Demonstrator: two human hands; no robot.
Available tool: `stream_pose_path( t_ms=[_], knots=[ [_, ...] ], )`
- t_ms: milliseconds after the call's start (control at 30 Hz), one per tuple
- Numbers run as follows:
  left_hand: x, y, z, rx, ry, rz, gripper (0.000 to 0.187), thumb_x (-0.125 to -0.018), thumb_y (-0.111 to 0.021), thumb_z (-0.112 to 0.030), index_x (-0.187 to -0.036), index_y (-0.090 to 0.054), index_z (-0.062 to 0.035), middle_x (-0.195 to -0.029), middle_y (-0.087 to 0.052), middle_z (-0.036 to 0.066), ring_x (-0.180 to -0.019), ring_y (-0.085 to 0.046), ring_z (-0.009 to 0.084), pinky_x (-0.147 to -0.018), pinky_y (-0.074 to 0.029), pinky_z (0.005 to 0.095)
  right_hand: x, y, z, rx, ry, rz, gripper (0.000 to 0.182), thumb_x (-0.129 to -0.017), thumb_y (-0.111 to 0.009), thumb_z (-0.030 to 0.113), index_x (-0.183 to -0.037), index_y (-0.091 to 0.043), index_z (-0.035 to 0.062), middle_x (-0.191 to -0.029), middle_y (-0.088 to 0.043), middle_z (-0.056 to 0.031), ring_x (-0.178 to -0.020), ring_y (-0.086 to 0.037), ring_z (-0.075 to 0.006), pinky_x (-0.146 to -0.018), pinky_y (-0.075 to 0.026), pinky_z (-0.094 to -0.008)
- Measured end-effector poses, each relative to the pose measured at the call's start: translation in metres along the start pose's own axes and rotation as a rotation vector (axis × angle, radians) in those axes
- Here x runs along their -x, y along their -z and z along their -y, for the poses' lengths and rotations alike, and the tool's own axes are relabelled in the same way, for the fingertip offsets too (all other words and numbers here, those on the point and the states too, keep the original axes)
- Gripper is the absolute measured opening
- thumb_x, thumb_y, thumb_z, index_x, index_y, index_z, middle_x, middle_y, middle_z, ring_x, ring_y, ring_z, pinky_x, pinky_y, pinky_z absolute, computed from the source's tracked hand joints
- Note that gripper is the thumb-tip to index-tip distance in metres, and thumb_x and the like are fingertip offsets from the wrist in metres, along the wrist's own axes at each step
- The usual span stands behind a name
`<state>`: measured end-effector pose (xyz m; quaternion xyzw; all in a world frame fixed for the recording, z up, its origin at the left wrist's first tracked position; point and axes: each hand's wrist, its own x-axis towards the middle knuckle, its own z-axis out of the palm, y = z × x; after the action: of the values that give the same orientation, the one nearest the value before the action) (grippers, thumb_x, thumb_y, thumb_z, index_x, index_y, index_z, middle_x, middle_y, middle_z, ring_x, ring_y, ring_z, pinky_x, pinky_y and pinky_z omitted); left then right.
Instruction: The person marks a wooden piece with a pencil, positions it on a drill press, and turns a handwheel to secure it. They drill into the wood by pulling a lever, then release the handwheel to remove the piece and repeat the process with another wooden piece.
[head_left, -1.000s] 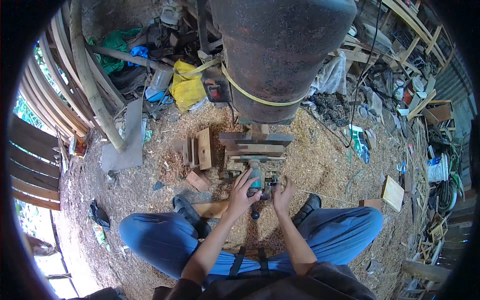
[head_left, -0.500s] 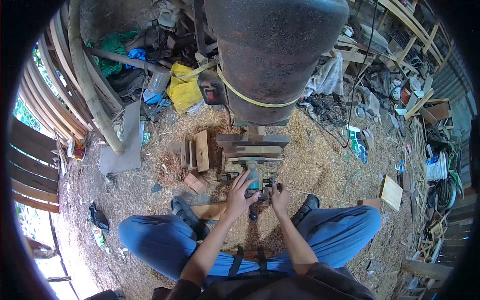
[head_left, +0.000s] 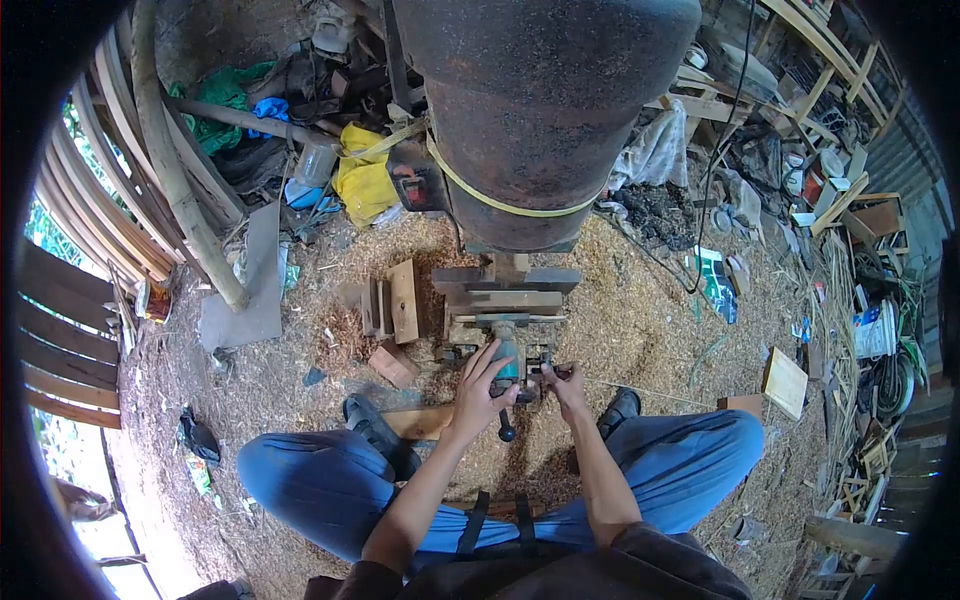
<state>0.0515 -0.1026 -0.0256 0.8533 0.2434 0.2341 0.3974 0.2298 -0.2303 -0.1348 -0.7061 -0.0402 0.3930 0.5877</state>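
My left hand (head_left: 481, 388) rests over the near end of a teal metal vise-like tool (head_left: 507, 358), its fingers spread along the left side of the teal body. A dark handle with a round black knob (head_left: 507, 434) hangs below it, toward me. On the tool's right side, my right hand (head_left: 567, 387) is closed at a small dark metal part, thumb and fingers pinched together. What lies between those fingers is too small to name. Wooden boards (head_left: 505, 300) stand clamped across the tool's far end.
A large rusty cylinder (head_left: 540, 120) with a yellow strap stands just beyond the boards. Wood blocks (head_left: 403, 300) lie to the left, and a pale block (head_left: 785, 384) to the right. Wood shavings cover the ground. My shoes (head_left: 621, 410) flank the tool.
My right hand has shifted slightly right and turned at the small metal part. The black knob has swung a little. My left hand stays where it was.
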Motion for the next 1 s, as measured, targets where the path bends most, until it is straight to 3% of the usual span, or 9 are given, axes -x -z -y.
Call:
stream_pose_path(
  t_ms=[133, 200, 333, 467, 567, 633, 700, 733, 1000],
  knots=[
    [0.000, -0.001, 0.002, 0.007, -0.008, 0.002, 0.057, -0.090, -0.070, -0.047, -0.132, -0.064, -0.0074, -0.157, -0.043, 0.016, -0.144, -0.038, 0.0394, -0.117, -0.033, 0.0513, -0.008, -0.002, -0.002, -0.079, -0.002, 0.005, 0.055, -0.077, -0.092, 0.030, -0.099, -0.050, 0.0036, -0.083, -0.057, -0.0057, -0.080, -0.060, -0.0202, -0.064, -0.049, -0.0353],
    [0.000, -0.001, 0.001, 0.003, -0.008, 0.001, 0.057, -0.090, -0.069, -0.047, -0.132, -0.064, -0.0075, -0.157, -0.042, 0.016, -0.144, -0.038, 0.0393, -0.117, -0.033, 0.0511, -0.010, -0.012, 0.000, 0.519, 0.342, -0.112, 0.054, -0.074, -0.092, 0.021, -0.099, -0.048, 0.0012, -0.089, -0.056, -0.0140, -0.079, -0.058, -0.0291, -0.067, -0.048, -0.0415],
    [0.000, 0.001, 0.001, 0.005, 0.000, 0.007, 0.056, -0.090, -0.070, -0.046, -0.131, -0.064, -0.0076, -0.158, -0.042, 0.016, -0.144, -0.038, 0.0387, -0.117, -0.033, 0.0507, 0.003, -0.032, 0.006, 0.588, 0.316, -0.190, 0.054, -0.073, -0.087, 0.013, -0.108, -0.049, -0.0015, -0.106, -0.047, -0.0258, -0.098, -0.049, -0.0426, -0.085, -0.042, -0.0502],
    [-0.002, 0.000, -0.001, -0.002, -0.009, 0.003, 0.056, -0.090, -0.070, -0.045, -0.131, -0.064, -0.0077, -0.157, -0.043, 0.016, -0.144, -0.038, 0.0384, -0.117, -0.033, 0.0507, 0.017, -0.039, 0.017, 0.828, 0.512, -0.256, 0.058, -0.075, -0.080, 0.008, -0.122, -0.049, -0.0042, -0.109, -0.048, -0.0284, -0.101, -0.051, -0.0486, -0.087, -0.044, -0.0518],
    [-0.003, 0.003, -0.003, -0.007, 0.017, 0.008, 0.057, -0.090, -0.070, -0.046, -0.131, -0.064, -0.0080, -0.157, -0.043, 0.016, -0.144, -0.038, 0.0387, -0.117, -0.033, 0.0506, 0.014, -0.031, 0.008, 0.614, 0.538, -0.265, 0.058, -0.075, -0.080, 0.009, -0.121, -0.048, -0.0055, -0.117, -0.049, -0.0309, -0.110, -0.053, -0.0495, -0.094, -0.045, -0.0514],
    [-0.001, 0.003, -0.004, 0.016, 0.023, 0.008, 0.058, -0.090, -0.070, -0.047, -0.132, -0.064, -0.0079, -0.157, -0.043, 0.016, -0.143, -0.039, 0.0391, -0.117, -0.033, 0.0507, 0.030, -0.024, 0.025, 0.711, 0.465, -0.297, 0.060, -0.079, -0.081, 0.024, -0.121, -0.050, -0.0054, -0.121, -0.054, -0.0308, -0.115, -0.056, -0.0462, -0.096, -0.049, -0.0500],
    [0.001, 0.001, -0.002, 0.015, 0.017, 0.002, 0.058, -0.090, -0.070, -0.047, -0.132, -0.063, -0.0077, -0.157, -0.043, 0.017, -0.143, -0.039, 0.0394, -0.117, -0.033, 0.0507, 0.036, -0.020, 0.042, 1.115, 0.156, -0.133, 0.068, -0.080, -0.079, 0.044, -0.120, -0.053, -0.0040, -0.115, -0.063, -0.0264, -0.112, -0.061, -0.0413, -0.090, -0.054, -0.0493],
    [0.000, 0.001, -0.001, 0.006, 0.000, -0.002, 0.058, -0.090, -0.070, -0.046, -0.132, -0.063, -0.0074, -0.157, -0.043, 0.017, -0.143, -0.039, 0.0396, -0.117, -0.033, 0.0508, 0.034, -0.016, 0.038, 1.231, 0.276, -0.165, 0.068, -0.081, -0.075, 0.054, -0.115, -0.060, -0.0026, -0.106, -0.068, -0.0215, -0.111, -0.063, -0.0373, -0.082, -0.057, -0.0485],
    [0.000, -0.001, 0.001, 0.004, -0.016, -0.009, 0.059, -0.091, -0.068, -0.049, -0.133, -0.063, -0.0070, -0.157, -0.043, 0.017, -0.142, -0.040, 0.0403, -0.117, -0.033, 0.0505, 0.033, -0.023, 0.032, 1.181, 0.410, -0.253, 0.049, -0.075, -0.081, 0.044, -0.096, -0.068, 0.0025, -0.103, -0.069, -0.0172, -0.109, -0.061, -0.0360, -0.094, -0.046, -0.0506]
  ],
)
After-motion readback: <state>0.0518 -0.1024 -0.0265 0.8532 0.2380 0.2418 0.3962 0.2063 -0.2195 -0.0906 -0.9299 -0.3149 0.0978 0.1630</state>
